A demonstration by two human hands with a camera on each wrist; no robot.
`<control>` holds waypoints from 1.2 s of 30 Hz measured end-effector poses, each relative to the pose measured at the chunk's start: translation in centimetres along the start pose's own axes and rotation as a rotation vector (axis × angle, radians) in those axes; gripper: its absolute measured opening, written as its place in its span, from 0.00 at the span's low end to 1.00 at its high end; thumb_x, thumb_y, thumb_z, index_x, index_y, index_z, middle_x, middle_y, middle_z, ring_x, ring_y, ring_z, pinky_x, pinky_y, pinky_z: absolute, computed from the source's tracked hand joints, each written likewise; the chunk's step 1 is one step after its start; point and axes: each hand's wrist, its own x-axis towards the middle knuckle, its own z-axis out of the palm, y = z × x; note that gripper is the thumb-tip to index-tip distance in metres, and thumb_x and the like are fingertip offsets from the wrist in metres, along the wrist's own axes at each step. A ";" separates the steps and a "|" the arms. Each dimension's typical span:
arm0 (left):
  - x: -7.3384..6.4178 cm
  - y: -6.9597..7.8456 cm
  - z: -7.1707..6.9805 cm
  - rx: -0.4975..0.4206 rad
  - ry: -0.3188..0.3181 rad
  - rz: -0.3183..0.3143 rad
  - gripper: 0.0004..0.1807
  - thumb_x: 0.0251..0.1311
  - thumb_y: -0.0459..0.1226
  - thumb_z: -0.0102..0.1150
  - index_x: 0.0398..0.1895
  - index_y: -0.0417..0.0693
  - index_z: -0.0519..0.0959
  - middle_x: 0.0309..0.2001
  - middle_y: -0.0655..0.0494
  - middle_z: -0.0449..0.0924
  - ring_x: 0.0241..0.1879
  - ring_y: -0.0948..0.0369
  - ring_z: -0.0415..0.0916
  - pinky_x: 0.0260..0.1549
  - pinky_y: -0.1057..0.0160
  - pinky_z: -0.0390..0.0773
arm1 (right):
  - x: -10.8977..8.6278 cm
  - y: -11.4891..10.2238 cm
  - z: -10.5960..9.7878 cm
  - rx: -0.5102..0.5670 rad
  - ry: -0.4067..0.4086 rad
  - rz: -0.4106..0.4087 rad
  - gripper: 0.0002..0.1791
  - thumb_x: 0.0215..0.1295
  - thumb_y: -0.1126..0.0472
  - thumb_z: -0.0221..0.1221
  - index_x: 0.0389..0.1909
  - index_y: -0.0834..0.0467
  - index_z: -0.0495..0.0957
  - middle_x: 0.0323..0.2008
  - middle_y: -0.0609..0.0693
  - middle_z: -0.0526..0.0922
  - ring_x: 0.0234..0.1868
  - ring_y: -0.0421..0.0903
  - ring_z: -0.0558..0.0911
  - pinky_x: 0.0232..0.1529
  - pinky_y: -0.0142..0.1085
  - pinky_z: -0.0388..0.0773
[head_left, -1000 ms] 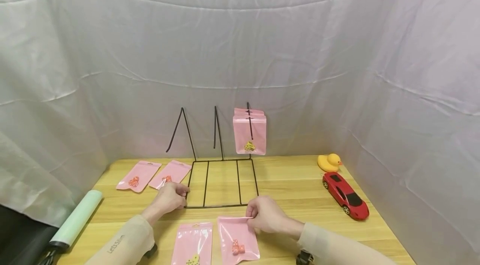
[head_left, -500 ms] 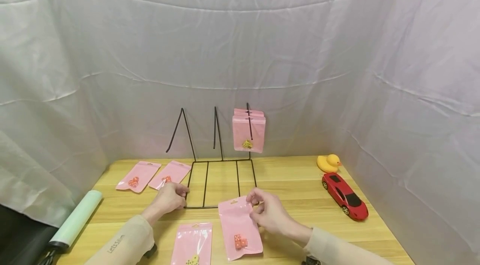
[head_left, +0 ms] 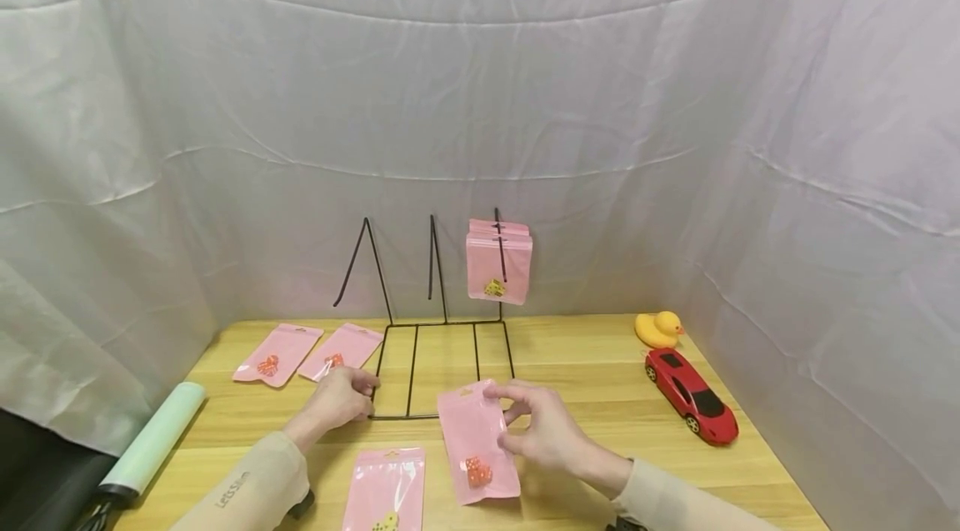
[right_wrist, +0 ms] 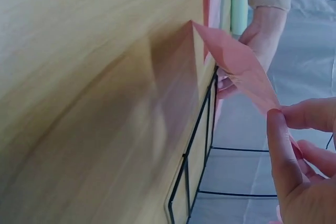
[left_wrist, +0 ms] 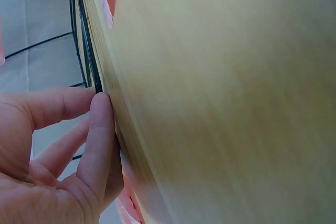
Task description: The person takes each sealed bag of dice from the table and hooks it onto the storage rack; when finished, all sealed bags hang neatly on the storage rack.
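Observation:
My right hand point(head_left: 546, 429) pinches the right edge of a pink zip pouch point(head_left: 472, 435) with orange-red dice showing at its bottom. In the right wrist view the pouch point(right_wrist: 239, 66) is seen nearly edge-on, raised off the wood above its shadow. Its top overlaps the front bar of a black wire display rack point(head_left: 408, 417) in the head view. At the rack's front left corner, my left hand point(head_left: 337, 398) pinches the wire point(left_wrist: 90, 56) between thumb and finger. Three hooks rise at the rack's back; pink pouches point(head_left: 498, 264) with yellow dice hang on the right one.
Two pink pouches with red dice, one point(head_left: 279, 354) at far left and one point(head_left: 352, 343) by the left hand, lie on the table. Another pouch point(head_left: 386, 481) with yellow dice lies in front. A rubber duck point(head_left: 658, 329), red toy car point(head_left: 692, 396) and mint-green cylinder point(head_left: 153, 439) flank them.
The right hand has raised the pouch with red dice from the table and brought it up toward the rack's front bar, shifting its fingers along the edge. The left hand has stayed put.

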 end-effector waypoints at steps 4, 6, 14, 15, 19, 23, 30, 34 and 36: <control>-0.1 0.1 0.0 0.003 0.001 -0.002 0.31 0.46 0.21 0.70 0.59 0.34 0.89 0.45 0.45 0.87 0.30 0.61 0.85 0.32 0.63 0.91 | 0.1 -0.2 -0.1 0.016 -0.008 -0.039 0.36 0.54 0.82 0.68 0.69 0.66 0.83 0.63 0.65 0.88 0.45 0.37 0.90 0.33 0.33 0.93; -0.1 0.1 0.0 0.003 0.000 -0.002 0.31 0.46 0.21 0.70 0.59 0.34 0.89 0.45 0.45 0.87 0.30 0.61 0.84 0.32 0.63 0.91 | 0.1 -0.3 -0.2 0.036 -0.003 -0.061 0.36 0.55 0.82 0.68 0.69 0.66 0.83 0.63 0.65 0.87 0.45 0.35 0.89 0.32 0.34 0.93; 0.0 0.0 0.1 -0.013 -0.002 0.001 0.31 0.45 0.20 0.69 0.60 0.32 0.88 0.45 0.45 0.87 0.31 0.61 0.84 0.32 0.63 0.92 | 0.3 -0.9 -1.1 0.106 0.024 -0.108 0.37 0.58 0.82 0.69 0.72 0.68 0.80 0.68 0.71 0.83 0.48 0.37 0.90 0.37 0.39 0.95; 0.0 0.0 0.1 -0.013 -0.002 0.001 0.31 0.45 0.20 0.69 0.60 0.32 0.88 0.45 0.44 0.87 0.31 0.61 0.84 0.32 0.63 0.92 | 0.3 -1.1 -1.2 0.109 0.029 -0.111 0.37 0.58 0.82 0.69 0.72 0.67 0.80 0.68 0.70 0.84 0.47 0.36 0.90 0.36 0.39 0.95; 0.0 -0.1 0.1 -0.013 -0.001 0.000 0.31 0.45 0.21 0.69 0.59 0.33 0.89 0.45 0.45 0.87 0.30 0.61 0.84 0.32 0.63 0.92 | 0.4 -1.6 -1.6 0.130 0.052 -0.148 0.36 0.59 0.82 0.69 0.71 0.68 0.81 0.66 0.70 0.85 0.46 0.34 0.88 0.33 0.39 0.95; 0.1 -0.1 0.1 -0.013 0.000 0.001 0.31 0.45 0.20 0.69 0.59 0.33 0.89 0.45 0.45 0.87 0.30 0.61 0.84 0.32 0.63 0.92 | 0.7 -2.2 -1.8 0.163 0.070 -0.205 0.35 0.59 0.83 0.69 0.70 0.69 0.81 0.64 0.71 0.85 0.46 0.34 0.87 0.34 0.40 0.95; 0.0 -0.1 0.0 -0.024 -0.003 0.001 0.30 0.46 0.20 0.69 0.59 0.32 0.89 0.44 0.44 0.87 0.31 0.60 0.84 0.31 0.63 0.92 | 1.5 -2.9 -2.4 0.188 0.105 -0.311 0.34 0.60 0.82 0.70 0.70 0.70 0.80 0.61 0.72 0.85 0.47 0.34 0.88 0.33 0.41 0.95; 0.0 0.0 0.0 -0.015 0.000 0.000 0.30 0.46 0.20 0.69 0.58 0.32 0.89 0.43 0.46 0.86 0.31 0.61 0.84 0.30 0.64 0.91 | 1.9 -3.3 -2.9 0.178 0.127 -0.364 0.31 0.63 0.82 0.70 0.69 0.70 0.81 0.59 0.72 0.85 0.46 0.37 0.89 0.33 0.39 0.95; 0.1 0.0 0.0 -0.010 0.001 0.000 0.30 0.46 0.20 0.69 0.58 0.32 0.89 0.43 0.46 0.86 0.30 0.61 0.83 0.30 0.64 0.90 | 2.0 -3.6 -3.1 0.179 0.131 -0.375 0.31 0.63 0.82 0.69 0.69 0.70 0.81 0.59 0.72 0.86 0.46 0.39 0.90 0.34 0.38 0.95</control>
